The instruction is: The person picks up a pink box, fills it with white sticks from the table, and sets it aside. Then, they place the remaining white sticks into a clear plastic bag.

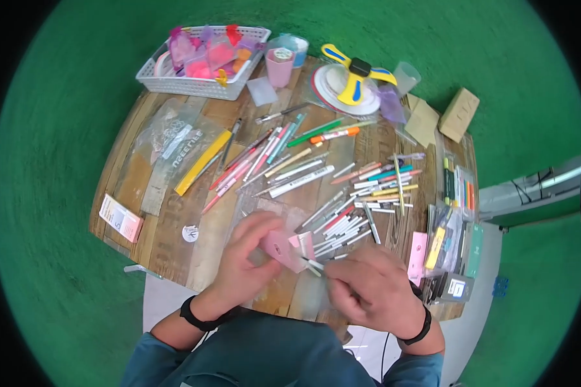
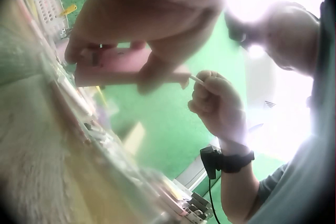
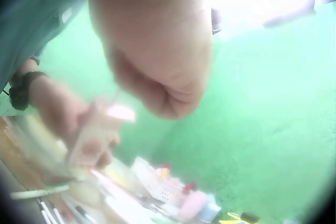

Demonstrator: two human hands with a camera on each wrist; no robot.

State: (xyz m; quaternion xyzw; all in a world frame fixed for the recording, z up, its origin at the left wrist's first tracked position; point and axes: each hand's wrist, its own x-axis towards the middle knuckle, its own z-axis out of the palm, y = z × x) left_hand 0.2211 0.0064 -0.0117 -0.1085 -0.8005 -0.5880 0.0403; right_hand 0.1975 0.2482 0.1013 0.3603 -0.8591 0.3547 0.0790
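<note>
My left hand [image 1: 248, 251] grips a small pink box [image 1: 279, 249] between thumb and fingers, over the front of the table. The end of the box that faces right has its flap folded out. My right hand [image 1: 376, 284] pinches thin white sticks [image 1: 314, 266], their tips right at that end. In the left wrist view a single white stick [image 2: 197, 79] runs from the right fingers to the box. The right wrist view is blurred, with the pink box [image 3: 94, 134] upright in the left hand. What lies inside the box is hidden.
Loose pens and pencils [image 1: 303, 177] cover the wooden table's middle, with short white sticks [image 1: 342, 233] near the right hand. A white basket [image 1: 193, 87] stands at the back left. Packs and a pink box [image 1: 417, 255] line the right edge; another box [image 1: 121, 218] lies left.
</note>
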